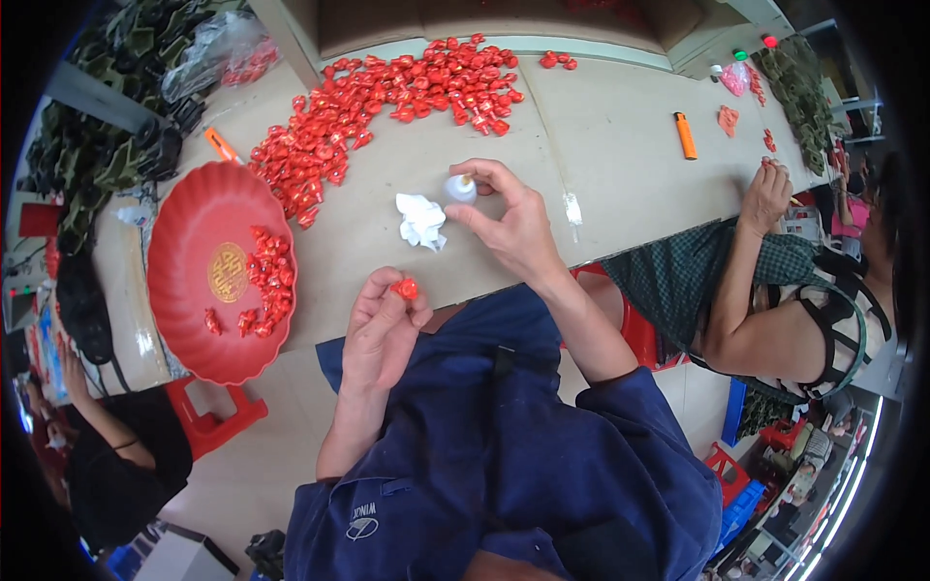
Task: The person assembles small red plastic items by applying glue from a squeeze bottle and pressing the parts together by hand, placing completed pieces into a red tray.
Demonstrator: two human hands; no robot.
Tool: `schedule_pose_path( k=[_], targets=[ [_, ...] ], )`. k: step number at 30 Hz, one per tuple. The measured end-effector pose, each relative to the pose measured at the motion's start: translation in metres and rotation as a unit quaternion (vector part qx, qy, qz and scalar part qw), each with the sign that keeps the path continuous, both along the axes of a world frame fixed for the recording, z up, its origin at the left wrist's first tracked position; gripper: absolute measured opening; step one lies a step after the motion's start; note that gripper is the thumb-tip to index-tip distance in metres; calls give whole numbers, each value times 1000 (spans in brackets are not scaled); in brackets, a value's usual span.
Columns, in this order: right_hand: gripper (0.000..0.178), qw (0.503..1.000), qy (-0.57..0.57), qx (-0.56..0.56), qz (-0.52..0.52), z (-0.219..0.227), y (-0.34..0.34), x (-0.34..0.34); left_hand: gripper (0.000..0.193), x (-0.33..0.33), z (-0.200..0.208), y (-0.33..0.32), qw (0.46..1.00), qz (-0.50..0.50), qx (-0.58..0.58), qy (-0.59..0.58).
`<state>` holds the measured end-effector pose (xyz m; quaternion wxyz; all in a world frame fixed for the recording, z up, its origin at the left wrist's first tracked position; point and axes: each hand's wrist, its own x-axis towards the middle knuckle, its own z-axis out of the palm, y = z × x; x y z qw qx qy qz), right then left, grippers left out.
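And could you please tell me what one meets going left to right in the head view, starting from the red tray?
Red tray, crumpled white tissue, small white bottle in the right hand, orange lighter-shaped object, right-side co-worker's hand.

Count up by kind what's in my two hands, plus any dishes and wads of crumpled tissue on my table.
Small red piece, in the left hand: 1
Small white bottle, in the right hand: 1
Red scalloped dish: 1
Crumpled white tissue wad: 1
Total: 4
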<state>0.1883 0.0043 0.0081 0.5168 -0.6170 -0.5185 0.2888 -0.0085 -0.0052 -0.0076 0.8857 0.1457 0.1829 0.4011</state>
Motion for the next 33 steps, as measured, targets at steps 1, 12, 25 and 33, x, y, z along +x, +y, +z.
schedule_pose_path(
  k=[1, 12, 25, 33],
  targets=[
    [32, 1000, -3, -7, 11, 4, -1, 1, 14, 0, -1, 1, 1000, -1, -3, 3],
    [20, 969, -223, -42, -99, 6, 72, 106, 13, 1, 1, 1, 1000, -25, -3, 16],
    [15, 987, 116, -108, 32, 47, -19, 28, 16, 4, -3, -2, 999, -31, -14, 8],
    [13, 967, 239, -37, 85, 27, -48, -31, 15, 11, 4, -7, 999, -18, -13, 31]
  ],
)
